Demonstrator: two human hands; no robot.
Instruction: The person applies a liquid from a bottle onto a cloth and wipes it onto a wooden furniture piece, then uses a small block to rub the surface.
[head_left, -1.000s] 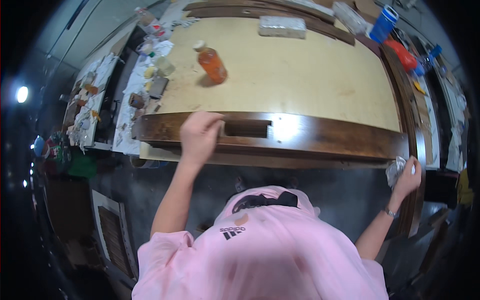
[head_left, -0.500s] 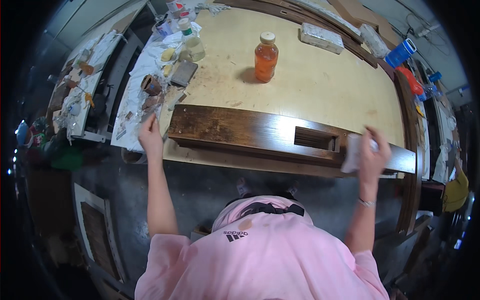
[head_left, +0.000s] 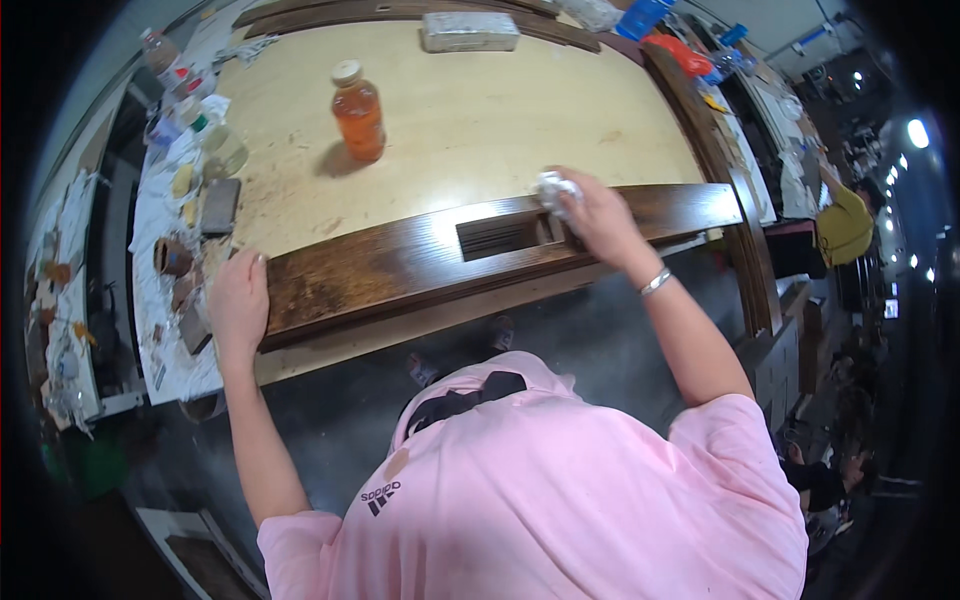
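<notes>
A long dark-brown wooden board with a rectangular slot lies along the near edge of a pale work table. At its left end, my left hand is closed around the end corner, its fingertips partly hidden. My right hand grips a crumpled white cloth over the board, just right of the slot. The board's left part looks mottled and patchy, while the stretch near the slot shines. Past the board stands a capped clear bottle of orange-brown liquid.
On the left, a white sheet carries a grey block, a brown cup-shaped piece and a clear bottle with a pale cap. A wrapped, whitish brick-shaped block sits at the back. Dark wooden strips line the right side.
My left hand has come from the sheet's edge onto the board's left end. My right hand has moved the cloth leftward, nearer the slot. The whole view has swung right.
</notes>
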